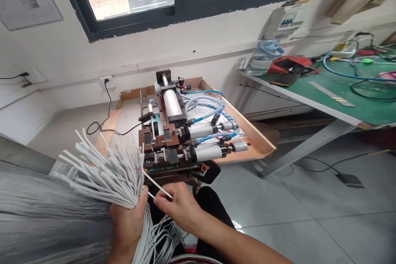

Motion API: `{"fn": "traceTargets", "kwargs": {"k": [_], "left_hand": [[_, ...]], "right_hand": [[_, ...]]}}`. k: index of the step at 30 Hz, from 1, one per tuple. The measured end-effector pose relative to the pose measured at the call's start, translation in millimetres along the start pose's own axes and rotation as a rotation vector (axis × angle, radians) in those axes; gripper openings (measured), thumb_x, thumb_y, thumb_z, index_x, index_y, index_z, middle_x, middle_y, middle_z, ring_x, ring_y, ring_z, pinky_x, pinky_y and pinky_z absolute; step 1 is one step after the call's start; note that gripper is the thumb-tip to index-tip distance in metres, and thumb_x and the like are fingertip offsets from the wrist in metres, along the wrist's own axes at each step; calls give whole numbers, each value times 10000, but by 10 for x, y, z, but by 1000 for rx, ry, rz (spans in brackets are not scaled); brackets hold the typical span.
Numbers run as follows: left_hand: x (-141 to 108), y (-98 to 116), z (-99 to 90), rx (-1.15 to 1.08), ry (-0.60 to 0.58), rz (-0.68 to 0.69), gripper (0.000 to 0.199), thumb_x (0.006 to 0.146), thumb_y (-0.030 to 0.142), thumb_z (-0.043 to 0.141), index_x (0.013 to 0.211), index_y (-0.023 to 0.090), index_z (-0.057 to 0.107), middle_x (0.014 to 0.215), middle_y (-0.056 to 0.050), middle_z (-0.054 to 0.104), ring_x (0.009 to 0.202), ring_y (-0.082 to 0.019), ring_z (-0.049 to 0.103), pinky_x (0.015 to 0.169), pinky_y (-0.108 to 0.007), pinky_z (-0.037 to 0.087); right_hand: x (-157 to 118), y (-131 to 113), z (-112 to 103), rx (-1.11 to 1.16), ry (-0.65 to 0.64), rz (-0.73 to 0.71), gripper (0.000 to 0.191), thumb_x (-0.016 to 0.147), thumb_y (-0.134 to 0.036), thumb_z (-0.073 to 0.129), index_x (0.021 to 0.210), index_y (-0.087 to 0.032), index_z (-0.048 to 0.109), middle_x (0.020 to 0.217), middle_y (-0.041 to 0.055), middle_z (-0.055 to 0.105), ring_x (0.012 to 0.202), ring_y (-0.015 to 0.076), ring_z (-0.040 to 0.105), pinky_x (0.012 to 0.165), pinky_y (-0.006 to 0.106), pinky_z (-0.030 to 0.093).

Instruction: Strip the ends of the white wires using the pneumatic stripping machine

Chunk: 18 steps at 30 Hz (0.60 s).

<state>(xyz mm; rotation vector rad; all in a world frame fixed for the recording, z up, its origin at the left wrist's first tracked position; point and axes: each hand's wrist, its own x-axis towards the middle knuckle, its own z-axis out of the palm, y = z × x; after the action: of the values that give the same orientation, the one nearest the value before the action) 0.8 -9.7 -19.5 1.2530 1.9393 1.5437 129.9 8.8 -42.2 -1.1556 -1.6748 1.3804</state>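
A thick bundle of light grey cables (120, 173) fans out upward from my left hand (130, 222), which is wrapped round it. The lower lengths hang down over my lap. My right hand (179, 206) pinches a single cable (157, 185) between thumb and fingers, just right of the bundle. That cable slants up to the left, and a small reddish spot shows near its upper end. Another short cable end lies by the right fingertips. Straight ahead of both hands stands a pneumatic machine (171, 105) with silver cylinders, brown jaw blocks and blue hoses.
The machine sits in a wooden-rimmed tray (247, 126). At right, a green-topped table (334, 86) bears a water jug (262, 60), a phone (284, 79), a ruler and cables. A foot pedal (349, 180) lies on the floor. Grey strands (46, 214) hang at left.
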Motion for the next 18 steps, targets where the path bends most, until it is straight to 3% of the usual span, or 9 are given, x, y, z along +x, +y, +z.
{"fn": "traceTargets", "kwargs": {"k": [3, 8, 11, 15, 18], "left_hand": [[43, -31, -43, 87, 10, 67, 212, 525, 285, 678, 699, 164, 672, 797, -83, 677, 938, -294, 553, 891, -370, 317], [87, -126, -104, 151, -20, 90, 188, 605, 325, 635, 717, 175, 653, 715, -58, 675, 741, -244, 613, 742, -332, 422], [77, -145, -87, 225, -26, 104, 200, 619, 347, 619, 709, 172, 657, 755, -86, 678, 802, -266, 606, 756, -345, 413], [64, -104, -74, 256, -67, -21, 237, 550, 367, 669, 673, 165, 669, 681, -102, 675, 789, -308, 605, 727, -378, 426], [94, -44, -87, 0, -17, -134, 261, 518, 334, 694, 722, 171, 683, 694, -68, 679, 757, -278, 610, 713, -359, 442]], "right_hand": [[-13, -34, -55, 19, -41, -26, 194, 705, -204, 507, 558, -116, 598, 465, -46, 404, 468, 71, 334, 444, 182, 255], [-136, 10, -225, 149, -215, 47, 185, 708, -219, 539, 599, -108, 641, 482, -43, 408, 471, 70, 328, 446, 180, 261], [-198, -2, -270, 179, -262, 13, 176, 702, -236, 569, 615, -112, 659, 492, -43, 392, 475, 73, 321, 438, 184, 256], [-213, -74, -256, 165, -242, -101, 170, 714, -232, 572, 620, -135, 676, 522, -27, 443, 497, 91, 374, 477, 205, 295], [-178, -84, -236, 208, -104, -131, 171, 706, -234, 583, 587, -151, 674, 518, -19, 468, 511, 104, 406, 507, 220, 317]]}}
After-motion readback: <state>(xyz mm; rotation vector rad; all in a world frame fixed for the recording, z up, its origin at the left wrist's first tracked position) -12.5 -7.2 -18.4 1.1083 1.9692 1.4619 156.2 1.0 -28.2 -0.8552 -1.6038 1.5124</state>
